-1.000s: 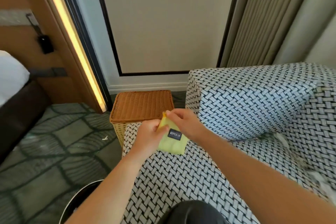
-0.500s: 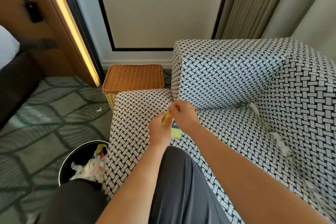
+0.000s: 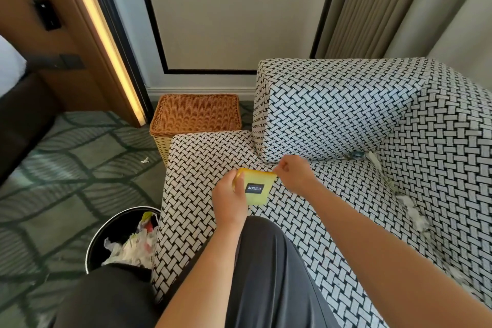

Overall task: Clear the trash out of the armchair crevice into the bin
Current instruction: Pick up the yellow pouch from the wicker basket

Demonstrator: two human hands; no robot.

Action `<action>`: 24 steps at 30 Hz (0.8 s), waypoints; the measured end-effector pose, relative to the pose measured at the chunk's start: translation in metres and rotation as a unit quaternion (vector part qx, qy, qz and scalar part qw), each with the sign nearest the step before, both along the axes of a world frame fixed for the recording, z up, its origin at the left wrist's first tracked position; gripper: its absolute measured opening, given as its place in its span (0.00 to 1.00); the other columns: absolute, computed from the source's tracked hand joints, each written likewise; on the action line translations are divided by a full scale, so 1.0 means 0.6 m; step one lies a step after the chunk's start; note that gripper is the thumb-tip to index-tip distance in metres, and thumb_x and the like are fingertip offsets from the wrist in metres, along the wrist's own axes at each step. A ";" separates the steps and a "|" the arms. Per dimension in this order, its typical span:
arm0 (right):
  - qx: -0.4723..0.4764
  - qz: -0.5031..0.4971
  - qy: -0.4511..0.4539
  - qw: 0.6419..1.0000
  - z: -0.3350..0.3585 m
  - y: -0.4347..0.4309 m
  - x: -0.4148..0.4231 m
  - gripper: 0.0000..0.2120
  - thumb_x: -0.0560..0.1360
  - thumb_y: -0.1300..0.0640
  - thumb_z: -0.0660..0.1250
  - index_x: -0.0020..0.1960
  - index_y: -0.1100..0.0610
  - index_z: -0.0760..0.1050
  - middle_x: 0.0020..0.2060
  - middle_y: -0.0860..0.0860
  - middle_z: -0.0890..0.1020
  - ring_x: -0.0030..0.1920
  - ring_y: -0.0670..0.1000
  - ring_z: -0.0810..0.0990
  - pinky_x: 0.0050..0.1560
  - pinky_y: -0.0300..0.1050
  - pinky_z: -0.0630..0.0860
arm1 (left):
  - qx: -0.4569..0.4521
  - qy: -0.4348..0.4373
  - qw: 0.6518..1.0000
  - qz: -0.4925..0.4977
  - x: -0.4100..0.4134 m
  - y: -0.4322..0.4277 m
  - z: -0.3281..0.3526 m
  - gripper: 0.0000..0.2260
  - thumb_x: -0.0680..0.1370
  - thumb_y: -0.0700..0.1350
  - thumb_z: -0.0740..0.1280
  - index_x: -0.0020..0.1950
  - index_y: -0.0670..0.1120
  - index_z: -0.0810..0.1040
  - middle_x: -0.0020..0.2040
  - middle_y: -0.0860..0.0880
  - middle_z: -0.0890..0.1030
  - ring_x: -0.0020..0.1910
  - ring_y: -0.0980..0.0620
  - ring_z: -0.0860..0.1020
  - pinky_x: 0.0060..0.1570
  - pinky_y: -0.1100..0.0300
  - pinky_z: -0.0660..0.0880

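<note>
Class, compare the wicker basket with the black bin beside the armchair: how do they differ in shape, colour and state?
The wicker basket is square and woven brown; the black bin is round and smooth. The wicker basket's top is covered; the black bin is open and holds crumpled trash. Both stand on the carpet beside the armchair.

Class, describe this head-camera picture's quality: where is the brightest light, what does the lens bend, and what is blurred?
Head view throughout: brightest at the glowing light strip; the wall trim and curtain lean from wide-angle distortion; the right hand is slightly motion-blurred, the label on the yellow packet sharper.
</note>
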State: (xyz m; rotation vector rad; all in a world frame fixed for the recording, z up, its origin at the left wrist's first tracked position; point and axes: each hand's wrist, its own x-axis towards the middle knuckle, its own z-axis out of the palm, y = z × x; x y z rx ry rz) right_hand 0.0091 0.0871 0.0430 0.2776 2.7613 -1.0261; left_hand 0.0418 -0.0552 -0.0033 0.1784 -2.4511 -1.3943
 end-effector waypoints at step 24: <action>-0.021 0.179 0.030 0.983 0.033 -0.064 0.005 0.07 0.77 0.60 0.59 0.49 0.58 0.75 0.37 0.47 0.75 0.38 0.47 0.73 0.36 0.35 0.71 | 0.058 -0.069 0.996 -0.017 0.021 -0.027 -0.004 0.10 0.82 0.41 0.54 0.57 0.40 0.73 0.44 0.51 0.74 0.36 0.63 0.70 0.33 0.77 0.67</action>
